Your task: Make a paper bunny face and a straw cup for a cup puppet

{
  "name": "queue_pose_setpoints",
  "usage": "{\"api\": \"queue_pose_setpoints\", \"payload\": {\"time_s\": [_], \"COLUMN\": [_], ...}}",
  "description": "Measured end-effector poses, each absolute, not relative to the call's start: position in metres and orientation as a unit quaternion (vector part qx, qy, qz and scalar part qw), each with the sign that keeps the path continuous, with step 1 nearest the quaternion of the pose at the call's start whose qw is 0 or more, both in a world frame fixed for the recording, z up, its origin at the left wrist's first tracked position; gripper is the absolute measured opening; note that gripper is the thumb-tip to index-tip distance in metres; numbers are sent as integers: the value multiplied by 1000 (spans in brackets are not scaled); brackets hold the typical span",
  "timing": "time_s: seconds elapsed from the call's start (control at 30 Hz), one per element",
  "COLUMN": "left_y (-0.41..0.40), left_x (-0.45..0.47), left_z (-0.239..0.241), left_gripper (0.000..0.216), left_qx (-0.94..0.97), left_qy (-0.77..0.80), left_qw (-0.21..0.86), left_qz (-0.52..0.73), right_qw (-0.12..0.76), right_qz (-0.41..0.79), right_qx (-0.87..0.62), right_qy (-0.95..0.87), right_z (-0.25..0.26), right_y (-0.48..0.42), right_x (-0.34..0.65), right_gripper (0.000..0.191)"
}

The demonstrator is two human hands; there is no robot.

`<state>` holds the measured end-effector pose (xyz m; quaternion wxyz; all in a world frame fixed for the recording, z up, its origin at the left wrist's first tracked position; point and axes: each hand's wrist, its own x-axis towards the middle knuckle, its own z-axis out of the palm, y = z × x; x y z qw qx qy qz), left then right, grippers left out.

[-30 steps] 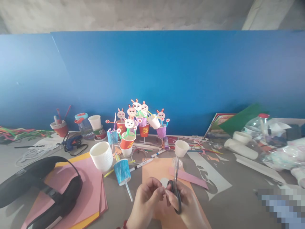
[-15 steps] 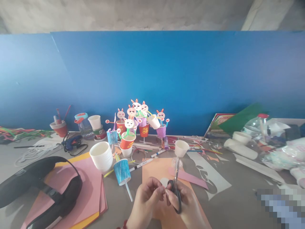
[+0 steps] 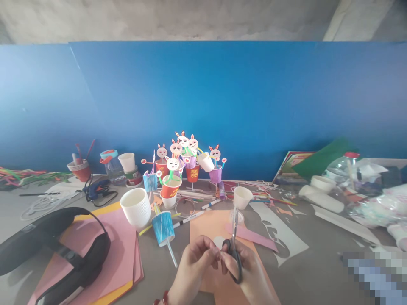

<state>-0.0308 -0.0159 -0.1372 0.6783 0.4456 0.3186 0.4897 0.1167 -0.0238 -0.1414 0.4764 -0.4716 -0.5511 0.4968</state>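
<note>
My right hand point(image 3: 246, 264) is closed round a pair of scissors point(image 3: 235, 250) with dark handles, the blades pointing up and away. Its thumb and fingertips meet those of my left hand point(image 3: 200, 262), which is pinched shut. What lies between the fingertips is too small and hidden to make out. Just behind them shows a small white paper disc point(image 3: 218, 242); I cannot tell whether it is held or lies on the sheet. Below both hands is orange paper point(image 3: 203, 224). A pink paper strip point(image 3: 257, 238) lies beyond the scissors, near a white paper cup point(image 3: 242, 198).
Several rabbit-faced cup figures point(image 3: 171, 182) stand at the back middle. A blue-coloured cup point(image 3: 163, 228) on a straw lies left of my hands, near stacked white cups point(image 3: 136, 207). Cut white paper point(image 3: 280, 233) lies right. A black headset-like object point(image 3: 63, 254) rests on pink sheets point(image 3: 117, 250).
Both hands stay nearly in place, fingertips still together. The scissors have shifted very slightly, and the view has moved a little.
</note>
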Motion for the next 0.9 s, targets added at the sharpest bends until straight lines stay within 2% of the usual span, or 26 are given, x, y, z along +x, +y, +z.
{"api": "queue_pose_setpoints", "payload": {"time_s": [0.47, 0.9], "left_y": [-15, -16], "left_x": [-30, -31], "left_z": [-138, -140], "left_gripper": [35, 32], "left_qx": [445, 454], "left_qy": [317, 308], "left_qw": [676, 676], "left_qz": [494, 493], "right_qw": [468, 479], "right_qz": [472, 481], "right_qx": [-498, -479], "right_qy": [-558, -556], "right_z": [-138, -137], "right_y": [-24, -25], "right_x": [116, 116], "right_gripper": [28, 31]}}
